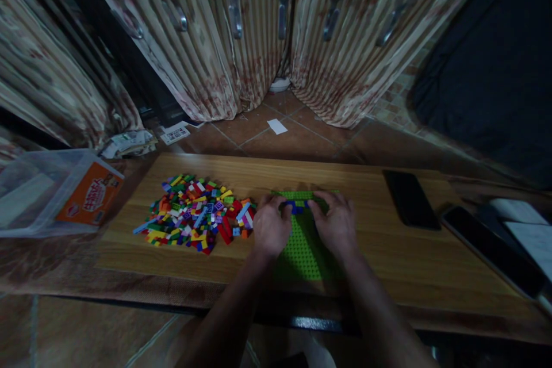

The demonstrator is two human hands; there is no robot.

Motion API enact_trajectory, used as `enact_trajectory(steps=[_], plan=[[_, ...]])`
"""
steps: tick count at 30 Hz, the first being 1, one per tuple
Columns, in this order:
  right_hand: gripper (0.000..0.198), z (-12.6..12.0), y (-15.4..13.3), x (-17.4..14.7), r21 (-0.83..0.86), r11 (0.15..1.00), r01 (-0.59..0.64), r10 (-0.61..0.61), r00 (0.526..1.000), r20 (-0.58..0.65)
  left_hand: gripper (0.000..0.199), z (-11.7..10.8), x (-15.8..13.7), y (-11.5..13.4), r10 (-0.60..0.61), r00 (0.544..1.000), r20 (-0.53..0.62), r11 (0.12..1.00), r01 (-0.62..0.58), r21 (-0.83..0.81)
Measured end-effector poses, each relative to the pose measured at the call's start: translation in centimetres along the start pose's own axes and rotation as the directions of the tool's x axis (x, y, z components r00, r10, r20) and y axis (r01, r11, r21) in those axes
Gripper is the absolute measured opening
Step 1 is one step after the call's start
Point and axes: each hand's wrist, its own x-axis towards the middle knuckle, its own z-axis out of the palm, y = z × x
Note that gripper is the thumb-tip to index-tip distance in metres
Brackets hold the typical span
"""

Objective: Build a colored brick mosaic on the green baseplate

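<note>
A green studded baseplate [304, 253] lies on the wooden board, between and beneath my two hands. Blue toy bricks [297, 207] sit near its far edge. My left hand [272, 227] is closed, thumb and forefinger at the left end of the blue bricks. From the other side, my right hand [336, 224] pinches at their right end. The fingers partly hide the bricks, so their exact number and whether they are pressed onto the studs cannot be made out. Left of my left hand spreads a pile of mixed coloured bricks [200, 213].
The wooden board [388, 264] carries a black phone [411, 198] at right, with a second dark device [491, 250] beyond it. A clear plastic box [52, 230] with an orange label stands at far left. Striped curtains [207, 57] hang behind, above a tiled floor.
</note>
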Motion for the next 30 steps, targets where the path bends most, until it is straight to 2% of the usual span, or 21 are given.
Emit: enact_trajectory(steps=[5, 13, 23, 30], plan=[[0.044, 0.9, -0.6, -0.5, -0.134, 0.989, -0.07, 0.081, 0.994, 0.079, 0.022, 0.5, 0.0, 0.0, -0.015, 1.0, -0.016, 0.999, 0.016, 0.052], [0.039, 1.6, -0.7, -0.7, -0.125, 0.985, -0.12, 0.129, 0.989, 0.071, 0.021, 0.7, 0.1, 0.2, -0.056, 0.998, -0.021, 0.995, 0.057, 0.083], [0.034, 2.4, -0.5, -1.6, -0.153, 0.986, -0.062, 0.071, 0.996, 0.06, 0.017, 0.3, 0.3, 0.8, -0.102, 0.993, 0.057, 0.987, 0.094, 0.128], [0.039, 2.8, 0.1, -1.8, -0.169, 0.985, -0.02, 0.03, 0.998, 0.053, 0.02, -0.1, -0.2, 0.9, -0.112, 0.992, 0.061, 0.988, 0.104, 0.11]])
